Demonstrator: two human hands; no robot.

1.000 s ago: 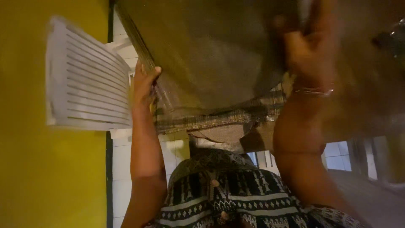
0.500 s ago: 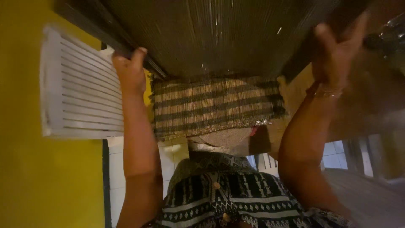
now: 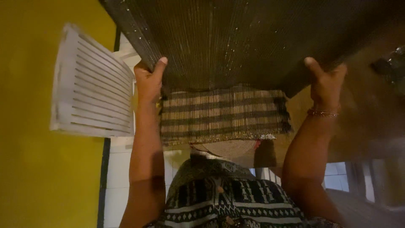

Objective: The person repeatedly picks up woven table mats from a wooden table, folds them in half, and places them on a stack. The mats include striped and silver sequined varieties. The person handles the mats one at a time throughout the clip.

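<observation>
Head view is showing the left hand (image 3: 148, 80) and right hand (image 3: 325, 82) each gripping an edge of a dark woven mat (image 3: 236, 38). Beneath it, a striped mat (image 3: 223, 112) is lying on the bench (image 3: 358, 126).

Dim warm indoor light, soft focus, slight motion blur

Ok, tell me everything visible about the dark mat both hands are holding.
The dark mat looks woven from fine ribs with glinting threads, brown-black. It is spread wide and flat, filling the upper frame. The left hand grips its left edge, the right hand its right edge. Its lower edge overlaps a striped tan mat.
</observation>
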